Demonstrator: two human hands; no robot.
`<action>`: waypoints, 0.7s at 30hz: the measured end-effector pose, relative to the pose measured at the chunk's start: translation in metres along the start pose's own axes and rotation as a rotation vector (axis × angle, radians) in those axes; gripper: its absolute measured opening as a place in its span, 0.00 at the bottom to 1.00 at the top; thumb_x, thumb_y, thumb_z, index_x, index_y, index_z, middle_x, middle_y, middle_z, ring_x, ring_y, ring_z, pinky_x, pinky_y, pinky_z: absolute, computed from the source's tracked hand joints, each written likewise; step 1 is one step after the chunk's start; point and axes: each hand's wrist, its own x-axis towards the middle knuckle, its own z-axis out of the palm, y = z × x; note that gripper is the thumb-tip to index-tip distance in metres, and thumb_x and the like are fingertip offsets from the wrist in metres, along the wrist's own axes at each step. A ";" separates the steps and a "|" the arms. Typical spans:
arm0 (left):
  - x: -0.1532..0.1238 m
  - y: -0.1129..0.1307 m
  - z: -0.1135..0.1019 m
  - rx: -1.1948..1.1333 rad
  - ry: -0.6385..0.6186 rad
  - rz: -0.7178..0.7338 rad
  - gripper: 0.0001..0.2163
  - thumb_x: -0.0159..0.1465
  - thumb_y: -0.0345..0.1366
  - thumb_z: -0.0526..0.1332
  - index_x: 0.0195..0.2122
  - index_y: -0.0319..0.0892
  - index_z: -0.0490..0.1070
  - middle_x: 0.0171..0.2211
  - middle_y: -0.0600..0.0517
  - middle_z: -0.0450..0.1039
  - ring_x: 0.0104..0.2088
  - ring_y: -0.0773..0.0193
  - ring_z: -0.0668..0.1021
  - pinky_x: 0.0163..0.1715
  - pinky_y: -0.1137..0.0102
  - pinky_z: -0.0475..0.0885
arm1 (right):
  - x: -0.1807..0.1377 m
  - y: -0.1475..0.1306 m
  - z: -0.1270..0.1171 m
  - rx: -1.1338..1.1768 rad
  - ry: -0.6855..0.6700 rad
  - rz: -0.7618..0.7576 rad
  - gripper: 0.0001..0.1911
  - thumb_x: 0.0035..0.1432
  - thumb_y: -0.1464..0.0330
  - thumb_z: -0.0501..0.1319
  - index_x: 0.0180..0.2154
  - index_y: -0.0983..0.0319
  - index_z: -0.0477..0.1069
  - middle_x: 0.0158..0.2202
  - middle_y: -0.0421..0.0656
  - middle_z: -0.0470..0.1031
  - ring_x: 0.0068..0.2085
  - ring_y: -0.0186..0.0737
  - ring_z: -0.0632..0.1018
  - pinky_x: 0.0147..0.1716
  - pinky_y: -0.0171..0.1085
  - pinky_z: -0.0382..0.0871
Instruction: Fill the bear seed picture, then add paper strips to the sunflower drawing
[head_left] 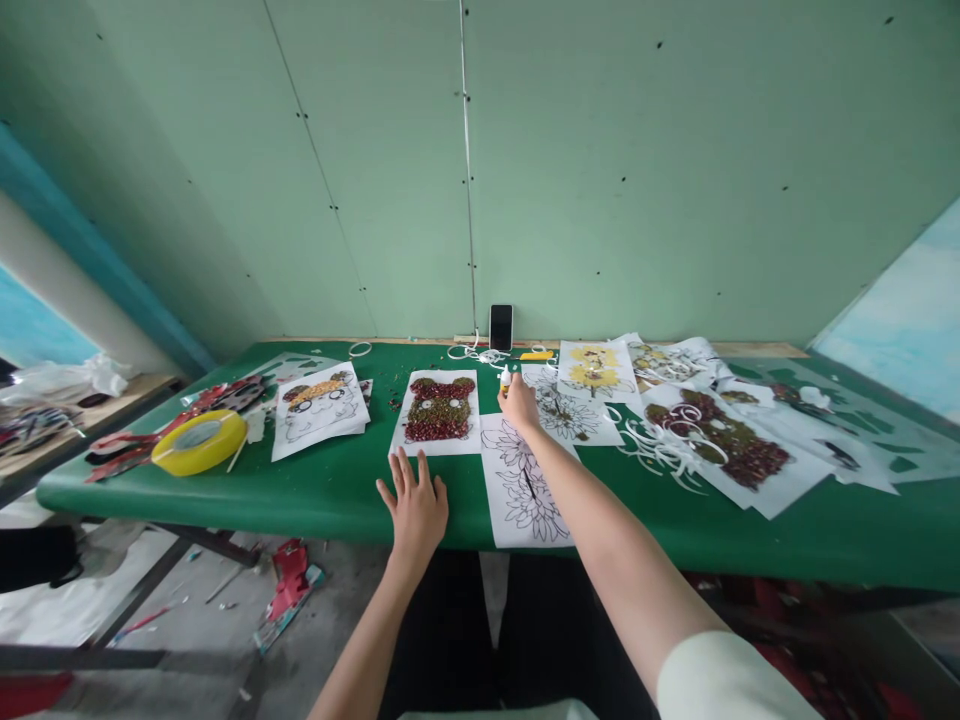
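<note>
Right hand [519, 402] gripping small white-capped bottle [505, 378]; left hand [417, 508] spread (at lower edge of red-and-green picture [441, 412])

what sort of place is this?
Probably a makeshift craft workspace. A green-covered table carries a bear-like picture filled in with grainy red and greenish bits, plus a roll of yellow tape. The seamed wall panels behind look unfinished.
</note>
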 end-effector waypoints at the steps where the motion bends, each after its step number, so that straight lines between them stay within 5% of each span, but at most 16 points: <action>1: 0.003 0.002 0.001 -0.005 0.003 0.017 0.29 0.77 0.38 0.48 0.77 0.34 0.61 0.80 0.33 0.44 0.80 0.38 0.51 0.73 0.30 0.46 | 0.000 0.000 0.000 -0.004 0.005 -0.003 0.11 0.69 0.71 0.60 0.52 0.61 0.65 0.45 0.53 0.81 0.43 0.55 0.83 0.53 0.52 0.74; 6: 0.014 0.006 0.004 -0.010 -0.078 0.081 0.27 0.77 0.39 0.48 0.74 0.41 0.67 0.77 0.36 0.56 0.78 0.41 0.60 0.75 0.33 0.46 | 0.000 0.000 0.000 -0.008 0.001 0.005 0.10 0.70 0.71 0.60 0.52 0.61 0.66 0.46 0.53 0.81 0.44 0.55 0.83 0.51 0.50 0.75; 21: 0.038 0.010 0.003 0.155 -0.129 0.157 0.25 0.77 0.38 0.51 0.71 0.38 0.71 0.73 0.32 0.65 0.74 0.38 0.67 0.73 0.31 0.50 | -0.001 0.002 0.002 0.018 0.011 -0.007 0.10 0.69 0.72 0.62 0.50 0.60 0.65 0.43 0.51 0.80 0.40 0.52 0.82 0.52 0.52 0.75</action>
